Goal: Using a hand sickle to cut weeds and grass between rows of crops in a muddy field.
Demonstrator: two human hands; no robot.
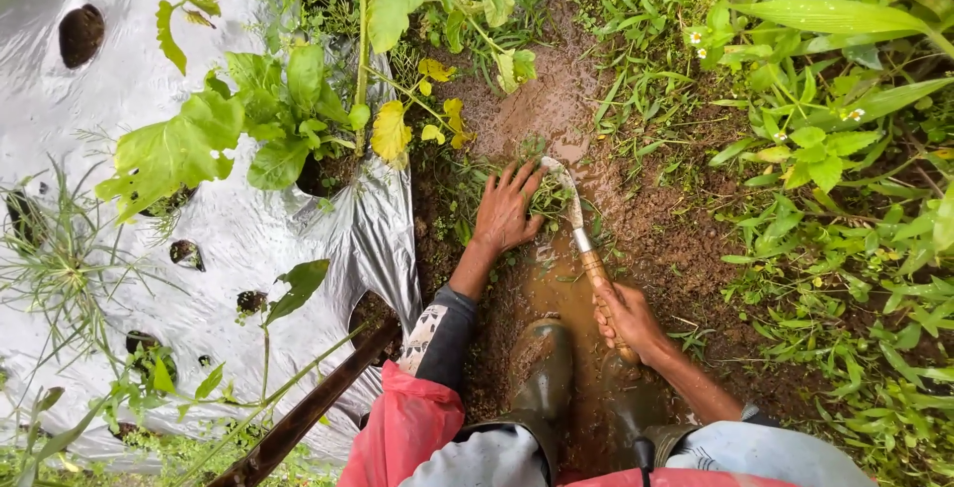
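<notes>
Outward from both grips, silver plastic mulch sheeting (pixel 119 89) is spreading across the whole ground to the left, punched with round planting holes, its crumpled edge running just left of the left hand. Dense green weeds (pixel 845 149) are crowding the ground to the right of the right hand, their border standing a little apart from it. Between these two edges a strip of wet brown muddy soil (pixel 556 109) is running ahead of the hands, giving the only open room. A leafy plant (pixel 268 119) is rising from a hole ahead and left of the left hand. Dark rubber boots (pixel 542 368) are standing in the mud just behind the hands. The left hand (pixel 507 211) is lying with its grip spread, fingers pressing down on a small clump of grass (pixel 547 194). The right hand (pixel 628 320) is closing its grip tight around the wooden handle of a small sickle (pixel 579 229), whose curved blade is hooking around the clump beside the left fingers.
</notes>
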